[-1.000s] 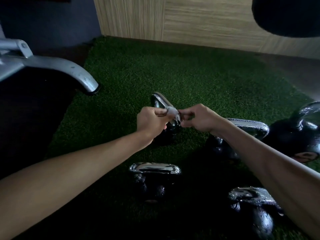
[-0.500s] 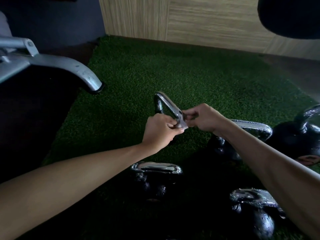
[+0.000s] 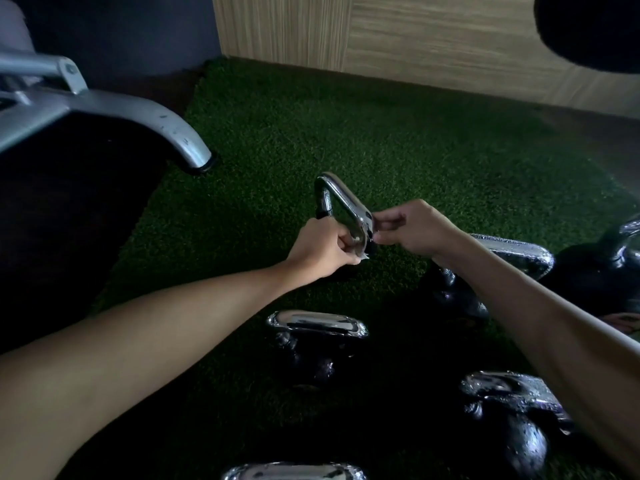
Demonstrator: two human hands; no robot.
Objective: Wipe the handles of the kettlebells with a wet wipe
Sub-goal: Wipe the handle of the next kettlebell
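Several black kettlebells with chrome handles stand on green turf. The middle one has its chrome handle [image 3: 337, 197] raised toward me. My left hand [image 3: 320, 247] grips the near end of that handle, with a small pale wet wipe [image 3: 360, 252] showing at its fingertips. My right hand [image 3: 414, 226] pinches the same end of the handle from the right, fingers curled; the wipe's far part is hidden between the hands. The kettlebell's black body is mostly hidden behind my left hand.
Other kettlebells stand nearby: one [image 3: 317, 323] below my hands, one [image 3: 516, 254] under my right forearm, one [image 3: 512, 403] at lower right, a large one [image 3: 613, 265] at the right edge. A grey metal bench leg [image 3: 166, 129] stands at the left. A wooden wall [image 3: 415, 39] lies behind.
My left hand slid down the handle toward its near end with the wipe, uncovering most of the chrome bar. My right hand stayed at the handle's right end.
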